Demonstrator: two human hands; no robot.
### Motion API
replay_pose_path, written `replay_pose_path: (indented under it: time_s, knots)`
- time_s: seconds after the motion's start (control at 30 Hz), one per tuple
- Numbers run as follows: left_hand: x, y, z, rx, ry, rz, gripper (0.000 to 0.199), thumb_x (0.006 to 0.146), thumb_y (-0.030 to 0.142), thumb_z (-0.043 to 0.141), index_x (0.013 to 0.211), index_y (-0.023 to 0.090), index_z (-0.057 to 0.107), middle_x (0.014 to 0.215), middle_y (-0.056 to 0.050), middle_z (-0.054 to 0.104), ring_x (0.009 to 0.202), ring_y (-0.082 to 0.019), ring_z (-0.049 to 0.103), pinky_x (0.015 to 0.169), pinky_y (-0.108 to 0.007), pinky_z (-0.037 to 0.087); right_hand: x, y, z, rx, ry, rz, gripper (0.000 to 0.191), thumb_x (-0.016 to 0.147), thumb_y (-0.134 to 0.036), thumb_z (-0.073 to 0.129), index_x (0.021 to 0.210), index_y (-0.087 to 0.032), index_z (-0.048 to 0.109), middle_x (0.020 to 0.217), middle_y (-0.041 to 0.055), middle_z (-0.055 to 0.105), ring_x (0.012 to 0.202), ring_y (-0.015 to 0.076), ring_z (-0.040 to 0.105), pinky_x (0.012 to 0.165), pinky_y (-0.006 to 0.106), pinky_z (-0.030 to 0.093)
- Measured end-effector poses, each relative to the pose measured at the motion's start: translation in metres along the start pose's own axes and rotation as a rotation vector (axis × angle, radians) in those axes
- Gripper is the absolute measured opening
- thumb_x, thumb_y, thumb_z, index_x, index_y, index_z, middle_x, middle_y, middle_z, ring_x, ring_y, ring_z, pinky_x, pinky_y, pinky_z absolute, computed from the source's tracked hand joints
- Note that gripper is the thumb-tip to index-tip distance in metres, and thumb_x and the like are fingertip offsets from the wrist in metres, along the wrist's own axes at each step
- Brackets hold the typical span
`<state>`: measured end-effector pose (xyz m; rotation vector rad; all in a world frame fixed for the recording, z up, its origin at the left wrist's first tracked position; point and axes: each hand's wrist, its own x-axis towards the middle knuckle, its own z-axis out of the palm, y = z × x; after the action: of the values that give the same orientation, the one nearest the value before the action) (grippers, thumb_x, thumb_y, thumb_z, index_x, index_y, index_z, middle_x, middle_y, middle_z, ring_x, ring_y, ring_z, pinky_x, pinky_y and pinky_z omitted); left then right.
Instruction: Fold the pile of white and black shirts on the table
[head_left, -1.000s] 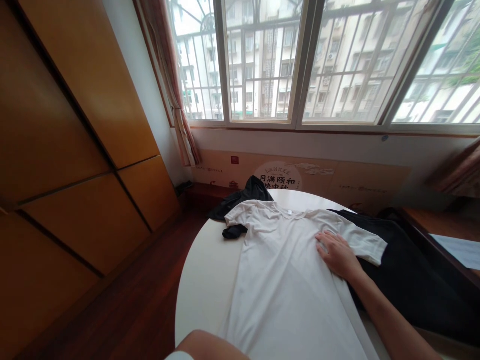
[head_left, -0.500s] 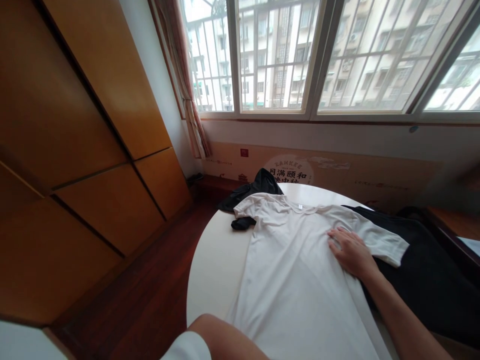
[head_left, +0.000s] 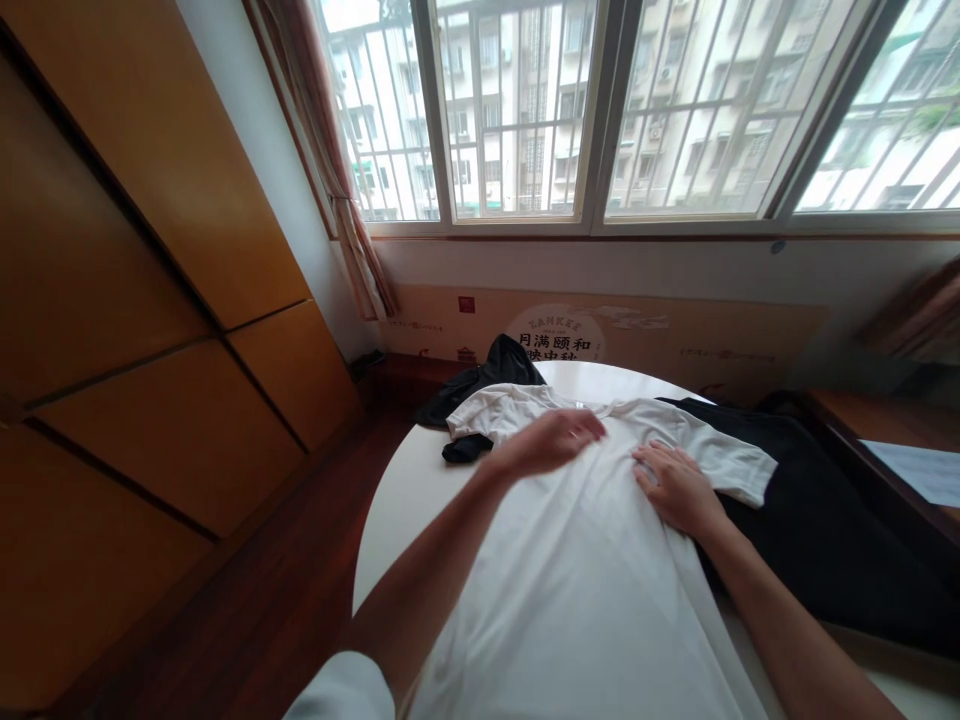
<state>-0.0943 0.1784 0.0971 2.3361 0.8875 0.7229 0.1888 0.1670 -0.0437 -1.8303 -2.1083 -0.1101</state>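
A dark bundle of cloth (head_left: 480, 385) is heaped at the far left of the collar, on the round white bench (head_left: 397, 540). The white T-shirt (head_left: 570, 600) is laid out flat there, collar toward the window. The left hand (head_left: 547, 443) is curled just below the collar; whether fabric is gripped cannot be told. The right hand (head_left: 675, 488) is placed open on the chest, fingers spread. Black cloth (head_left: 817, 530) is spread along the shirt's right edge.

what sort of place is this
Probably a bedroom or living room in an apartment: tall wooden wardrobe doors, barred windows overlooking apartment blocks, and a white T-shirt spread on a round white table.
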Motion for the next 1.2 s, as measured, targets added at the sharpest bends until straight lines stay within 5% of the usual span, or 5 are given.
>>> replay_pose_path:
  time_s: [0.17, 0.33, 0.7, 0.97, 1.2]
  knots:
    - [-0.008, -0.113, -0.064, 0.628, 0.346, -0.613, 0.032, 0.092, 0.019, 0.062, 0.123, 0.014, 0.069, 0.126, -0.019, 0.067, 0.122, -0.036, 0.062, 0.105, -0.048, 0.047, 0.0, 0.001, 0.004, 0.025, 0.037, -0.013, 0.038, 0.1, -0.031, 0.048, 0.127, -0.018, 0.071, 0.142, 0.0146, 0.068, 0.144, 0.032, 0.053, 0.122, 0.055, 0.035]
    - [-0.032, -0.177, -0.07, 0.403, 0.416, -0.641, 0.02, 0.095, 0.026, 0.06, 0.111, 0.019, 0.069, 0.116, -0.012, 0.072, 0.109, -0.027, 0.069, 0.094, -0.034, 0.05, 0.0, 0.001, 0.002, 0.042, 0.033, -0.01, 0.038, 0.1, -0.031, 0.047, 0.127, -0.019, 0.07, 0.142, 0.013, 0.068, 0.145, 0.0318, 0.052, 0.123, 0.056, 0.033]
    - [-0.031, -0.207, -0.083, 0.226, 0.641, -0.704, 0.034, 0.092, 0.049, 0.058, 0.075, 0.021, 0.066, 0.086, -0.014, 0.076, 0.086, -0.028, 0.069, 0.074, -0.03, 0.045, 0.007, 0.005, -0.011, 0.243, 0.237, 0.026, 0.045, 0.098, -0.038, 0.043, 0.129, -0.016, 0.068, 0.137, 0.0163, 0.07, 0.138, 0.0315, 0.058, 0.119, 0.05, 0.04]
    - [-0.02, -0.215, -0.096, 0.067, 0.939, -0.679, 0.042, 0.09, 0.048, 0.055, 0.058, 0.022, 0.053, 0.057, -0.001, 0.056, 0.063, -0.017, 0.051, 0.064, -0.027, 0.04, -0.002, 0.084, -0.047, -0.061, 0.191, 0.704, 0.067, 0.092, -0.059, 0.049, 0.134, -0.011, 0.068, 0.127, 0.0301, 0.068, 0.118, 0.0519, 0.062, 0.09, 0.067, 0.051]
    - [-0.019, -0.218, -0.091, -0.173, 0.796, -0.676, 0.021, 0.077, 0.036, 0.068, 0.07, 0.016, 0.063, 0.063, 0.002, 0.059, 0.063, -0.015, 0.051, 0.058, -0.024, 0.04, -0.005, 0.115, -0.049, 0.254, 0.318, 0.822, 0.044, 0.084, -0.044, 0.058, 0.112, -0.012, 0.07, 0.1, 0.0212, 0.073, 0.094, 0.0377, 0.07, 0.086, 0.05, 0.055]
